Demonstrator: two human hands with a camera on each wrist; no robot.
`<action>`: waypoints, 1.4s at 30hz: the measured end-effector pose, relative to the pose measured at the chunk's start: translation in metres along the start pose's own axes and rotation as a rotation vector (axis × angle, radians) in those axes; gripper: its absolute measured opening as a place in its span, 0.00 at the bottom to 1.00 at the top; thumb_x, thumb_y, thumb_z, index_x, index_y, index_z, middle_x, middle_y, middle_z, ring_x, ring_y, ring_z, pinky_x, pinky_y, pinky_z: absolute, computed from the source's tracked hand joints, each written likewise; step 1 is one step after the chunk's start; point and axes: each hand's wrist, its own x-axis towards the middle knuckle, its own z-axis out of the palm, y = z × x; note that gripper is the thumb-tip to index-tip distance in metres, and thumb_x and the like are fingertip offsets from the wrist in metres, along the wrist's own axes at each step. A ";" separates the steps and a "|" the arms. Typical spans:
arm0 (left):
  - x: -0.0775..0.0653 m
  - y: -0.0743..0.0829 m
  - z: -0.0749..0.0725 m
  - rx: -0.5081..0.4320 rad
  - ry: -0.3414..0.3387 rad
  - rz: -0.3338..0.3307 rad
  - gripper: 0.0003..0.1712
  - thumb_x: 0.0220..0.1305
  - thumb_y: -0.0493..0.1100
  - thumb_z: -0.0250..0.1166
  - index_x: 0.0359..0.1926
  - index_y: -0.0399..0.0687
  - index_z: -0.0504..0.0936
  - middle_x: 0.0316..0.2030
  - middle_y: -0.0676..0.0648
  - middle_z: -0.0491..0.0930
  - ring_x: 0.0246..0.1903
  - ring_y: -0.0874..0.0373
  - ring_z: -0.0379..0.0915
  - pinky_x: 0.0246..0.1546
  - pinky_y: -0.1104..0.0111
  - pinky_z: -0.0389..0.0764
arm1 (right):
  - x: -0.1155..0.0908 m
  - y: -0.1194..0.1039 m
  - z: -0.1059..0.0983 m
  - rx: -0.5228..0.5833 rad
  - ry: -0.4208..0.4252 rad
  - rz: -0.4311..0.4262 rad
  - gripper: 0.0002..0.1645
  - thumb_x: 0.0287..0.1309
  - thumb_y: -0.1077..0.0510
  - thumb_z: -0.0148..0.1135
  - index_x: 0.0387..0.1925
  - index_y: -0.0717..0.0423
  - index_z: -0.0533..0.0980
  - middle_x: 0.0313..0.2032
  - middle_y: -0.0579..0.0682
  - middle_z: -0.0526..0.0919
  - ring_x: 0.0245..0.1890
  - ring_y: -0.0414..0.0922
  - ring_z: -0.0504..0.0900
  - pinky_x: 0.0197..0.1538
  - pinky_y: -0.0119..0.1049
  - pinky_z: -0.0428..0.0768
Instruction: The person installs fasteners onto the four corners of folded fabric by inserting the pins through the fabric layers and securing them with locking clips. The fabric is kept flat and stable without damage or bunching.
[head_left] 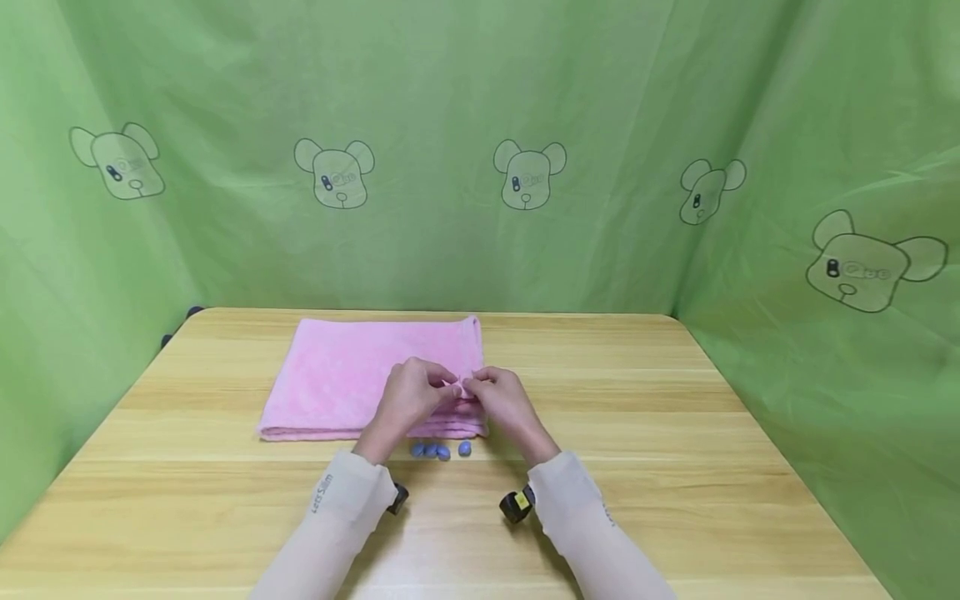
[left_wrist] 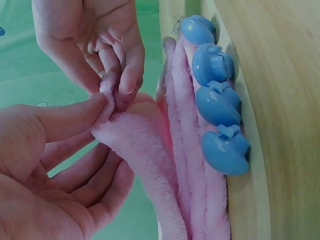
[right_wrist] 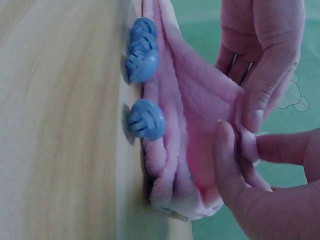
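A pink fluffy blanket [head_left: 345,367] lies folded flat, with one corner of its top layer raised. My left hand [head_left: 411,392] pinches that corner between thumb and fingertips. From the other side my right hand [head_left: 507,407] pinches the same edge, fingertips close to the left ones. In both wrist views the raised edge [left_wrist: 140,140] is bunched between the two hands. Along the blanket's near edge sit several small blue plastic pieces [right_wrist: 146,120], domed on one side with a slotted clasp on the other. One stands slightly apart to the right in the head view.
The wooden table [head_left: 637,467] extends to both sides and in front of the blanket. Green curtains [head_left: 450,83] with printed bear heads hang behind and beside it. A black wrist camera [head_left: 516,505] sits under the right wrist, and another [head_left: 399,500] under the left.
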 end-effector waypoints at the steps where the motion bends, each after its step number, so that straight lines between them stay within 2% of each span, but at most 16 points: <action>1: 0.000 0.000 0.000 -0.002 0.000 -0.002 0.06 0.53 0.40 0.75 0.33 0.47 0.89 0.29 0.51 0.86 0.29 0.59 0.78 0.36 0.62 0.81 | 0.000 0.000 -0.001 0.016 -0.013 -0.001 0.11 0.65 0.62 0.58 0.42 0.68 0.77 0.34 0.56 0.82 0.32 0.47 0.83 0.40 0.38 0.83; 5: 0.001 0.001 -0.001 0.000 -0.005 -0.020 0.05 0.53 0.40 0.75 0.33 0.47 0.89 0.29 0.51 0.86 0.29 0.60 0.79 0.36 0.63 0.81 | 0.001 0.001 -0.003 0.054 -0.039 -0.001 0.10 0.63 0.61 0.60 0.41 0.67 0.78 0.33 0.56 0.83 0.33 0.50 0.84 0.40 0.39 0.84; 12: -0.001 0.009 -0.008 -0.002 -0.046 -0.068 0.07 0.55 0.41 0.73 0.35 0.46 0.88 0.28 0.51 0.84 0.28 0.58 0.77 0.34 0.62 0.80 | 0.003 0.003 -0.003 0.111 -0.017 0.011 0.09 0.61 0.62 0.62 0.38 0.66 0.79 0.31 0.56 0.83 0.30 0.51 0.84 0.38 0.41 0.84; 18: -0.003 0.018 -0.017 0.044 -0.027 -0.083 0.04 0.55 0.39 0.72 0.29 0.48 0.84 0.24 0.53 0.82 0.24 0.59 0.75 0.31 0.63 0.80 | 0.003 0.004 -0.003 0.157 0.003 0.006 0.08 0.61 0.64 0.61 0.36 0.68 0.79 0.29 0.59 0.83 0.28 0.51 0.84 0.41 0.46 0.84; 21: -0.005 0.023 -0.019 0.070 -0.094 -0.033 0.05 0.55 0.38 0.72 0.27 0.47 0.83 0.24 0.51 0.82 0.24 0.58 0.76 0.32 0.63 0.80 | 0.004 0.004 -0.003 0.131 0.011 -0.004 0.08 0.61 0.63 0.61 0.36 0.67 0.79 0.29 0.57 0.83 0.29 0.51 0.84 0.41 0.45 0.84; 25: -0.009 0.028 -0.018 0.109 -0.301 0.040 0.03 0.56 0.39 0.71 0.28 0.45 0.84 0.25 0.52 0.83 0.27 0.58 0.76 0.36 0.61 0.80 | 0.003 0.004 -0.004 0.041 0.046 -0.015 0.08 0.60 0.60 0.63 0.35 0.64 0.81 0.30 0.53 0.84 0.32 0.46 0.83 0.41 0.38 0.82; 28: -0.013 0.031 -0.012 0.133 -0.417 0.035 0.03 0.56 0.40 0.71 0.31 0.45 0.85 0.25 0.54 0.82 0.28 0.58 0.75 0.38 0.60 0.79 | 0.003 0.004 -0.005 0.015 0.060 -0.008 0.09 0.60 0.59 0.64 0.36 0.63 0.82 0.32 0.53 0.85 0.33 0.44 0.82 0.41 0.35 0.80; 30: -0.014 0.032 -0.007 0.152 -0.436 0.020 0.02 0.56 0.40 0.71 0.30 0.47 0.85 0.25 0.54 0.81 0.28 0.58 0.74 0.37 0.60 0.79 | 0.004 0.004 -0.006 0.027 0.062 -0.004 0.09 0.60 0.59 0.64 0.36 0.63 0.82 0.33 0.55 0.85 0.33 0.44 0.81 0.40 0.34 0.80; 33: -0.017 0.033 0.001 0.178 -0.428 0.002 0.04 0.52 0.39 0.73 0.29 0.47 0.85 0.27 0.53 0.81 0.29 0.56 0.75 0.37 0.60 0.79 | 0.004 0.004 -0.006 0.060 0.056 -0.002 0.09 0.60 0.60 0.63 0.36 0.64 0.81 0.34 0.57 0.84 0.31 0.44 0.81 0.39 0.34 0.81; 37: -0.020 0.033 0.011 0.202 -0.432 0.001 0.08 0.45 0.36 0.76 0.28 0.46 0.85 0.29 0.51 0.82 0.32 0.55 0.76 0.38 0.60 0.79 | 0.005 0.005 -0.006 0.106 0.046 -0.006 0.08 0.60 0.62 0.63 0.35 0.66 0.80 0.32 0.58 0.84 0.29 0.44 0.81 0.36 0.32 0.81; 42: -0.022 0.031 0.018 0.238 -0.429 0.022 0.10 0.40 0.33 0.76 0.26 0.45 0.84 0.25 0.54 0.79 0.29 0.56 0.75 0.36 0.63 0.79 | 0.005 0.005 -0.005 0.131 0.038 -0.007 0.08 0.60 0.63 0.62 0.35 0.67 0.80 0.31 0.57 0.84 0.29 0.44 0.82 0.35 0.31 0.82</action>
